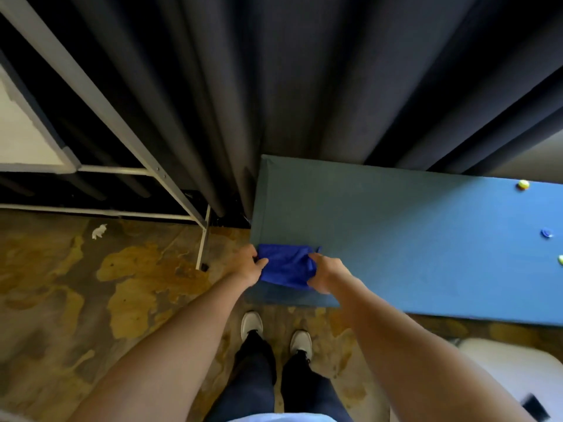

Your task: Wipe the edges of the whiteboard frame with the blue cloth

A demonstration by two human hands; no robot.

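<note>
A blue cloth [288,266] is stretched between both hands at the near left corner of a blue-covered table [396,233]. My left hand [248,266] pinches its left edge and my right hand [327,274] grips its right edge. The whiteboard [21,138] stands at the far left, a white panel in a grey frame [68,161] on a metal stand [128,135]. Both hands are well to the right of the whiteboard, apart from it.
Dark curtains [289,86] hang behind the table and stand. Small round objects, yellow [523,185] and blue [547,233], lie at the table's right end. A white scrap [99,231] lies on the stained floor. A white chair [511,370] is at lower right, beside my feet [275,333].
</note>
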